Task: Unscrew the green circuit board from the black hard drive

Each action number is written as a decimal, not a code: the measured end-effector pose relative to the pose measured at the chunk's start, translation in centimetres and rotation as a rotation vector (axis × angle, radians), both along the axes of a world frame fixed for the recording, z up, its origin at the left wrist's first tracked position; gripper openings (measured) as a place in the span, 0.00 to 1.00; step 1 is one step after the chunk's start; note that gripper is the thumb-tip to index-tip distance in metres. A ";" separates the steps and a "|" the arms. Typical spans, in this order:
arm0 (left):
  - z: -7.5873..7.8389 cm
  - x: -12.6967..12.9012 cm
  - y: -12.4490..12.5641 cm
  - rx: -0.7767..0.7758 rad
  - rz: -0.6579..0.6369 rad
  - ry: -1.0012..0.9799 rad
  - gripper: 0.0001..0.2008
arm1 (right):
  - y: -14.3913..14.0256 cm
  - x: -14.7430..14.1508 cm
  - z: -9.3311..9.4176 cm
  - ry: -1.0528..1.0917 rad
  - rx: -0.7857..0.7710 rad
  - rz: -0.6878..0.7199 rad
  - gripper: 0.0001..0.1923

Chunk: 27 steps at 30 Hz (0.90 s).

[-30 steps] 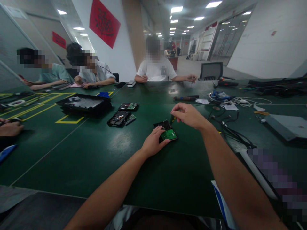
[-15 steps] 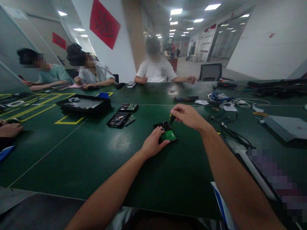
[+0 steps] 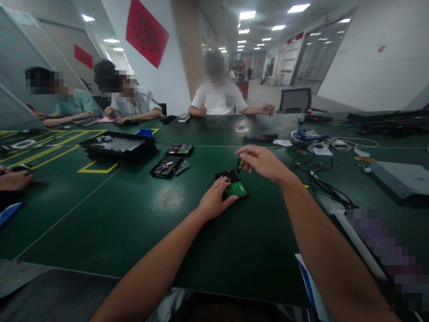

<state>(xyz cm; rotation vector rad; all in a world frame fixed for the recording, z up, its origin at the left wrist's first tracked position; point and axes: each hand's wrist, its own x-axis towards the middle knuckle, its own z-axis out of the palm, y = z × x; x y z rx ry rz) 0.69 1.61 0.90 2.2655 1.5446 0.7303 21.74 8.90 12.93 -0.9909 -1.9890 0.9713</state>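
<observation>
A hard drive (image 3: 237,189) with a green circuit board and a black casing lies on the green table in front of me. My left hand (image 3: 217,200) steadies it, thumb at the near edge and fingers across its left side. Above the drive, my right hand (image 3: 259,161) pinches a screwdriver (image 3: 240,165) with a black and yellow handle between thumb and fingers. The screwdriver stands nearly upright, tip down at the drive's far part; whether the tip sits in a screw is too small to tell.
Left of the drive lie two more hard drives (image 3: 166,166) and a loose circuit board (image 3: 182,168). Beyond them stands a black tray (image 3: 117,145). Cables (image 3: 321,183) and a grey metal box (image 3: 400,179) are on the right. Several people sit around the table (image 3: 100,232).
The screwdriver handle has turned, showing more yellow, and my right fingers have straightened slightly. My left hand and the hard drive stay in place.
</observation>
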 end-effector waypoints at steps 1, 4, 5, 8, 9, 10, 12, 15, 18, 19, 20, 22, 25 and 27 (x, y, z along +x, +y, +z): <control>0.0 0.0 0.0 -0.002 0.002 -0.002 0.31 | 0.0 0.0 0.0 -0.017 0.014 -0.012 0.10; 0.1 0.0 0.0 0.002 0.002 -0.010 0.30 | -0.2 0.1 0.1 -0.028 0.020 -0.046 0.11; 0.1 0.0 0.0 0.005 0.001 -0.012 0.30 | -0.2 0.1 0.2 -0.027 0.017 -0.050 0.11; 0.0 0.0 0.0 0.008 -0.001 -0.010 0.30 | -0.3 0.0 0.1 -0.016 0.005 -0.027 0.11; 0.0 0.0 0.0 0.007 0.000 -0.009 0.30 | -0.2 0.0 0.1 -0.008 -0.001 -0.011 0.11; 0.0 0.0 0.0 0.006 0.000 -0.008 0.30 | -0.2 -0.1 0.0 0.004 -0.011 0.003 0.12; 0.0 0.0 0.0 0.004 0.000 -0.007 0.30 | -0.1 0.0 -0.1 0.033 -0.044 0.023 0.12; 0.0 0.1 0.0 0.004 0.003 -0.007 0.30 | 0.1 0.1 -0.2 0.051 -0.075 0.037 0.12; 0.0 0.1 0.0 -0.001 0.003 -0.002 0.31 | 0.1 0.2 -0.1 0.007 -0.013 0.020 0.11; 0.0 0.1 0.0 -0.004 0.002 0.001 0.31 | 0.1 0.2 -0.1 -0.003 0.009 0.003 0.10; 0.0 0.1 0.0 -0.004 0.002 0.003 0.31 | 0.1 0.3 -0.1 -0.008 0.024 -0.016 0.10; 0.0 0.1 0.1 -0.003 0.001 0.006 0.32 | 0.1 0.3 -0.2 -0.008 0.029 -0.047 0.09; -0.1 0.0 0.1 0.004 -0.001 0.007 0.32 | 0.1 0.2 -0.2 0.006 0.023 -0.046 0.09; -0.2 0.0 0.1 0.010 0.001 0.005 0.32 | 0.1 0.2 -0.2 0.020 0.020 -0.021 0.09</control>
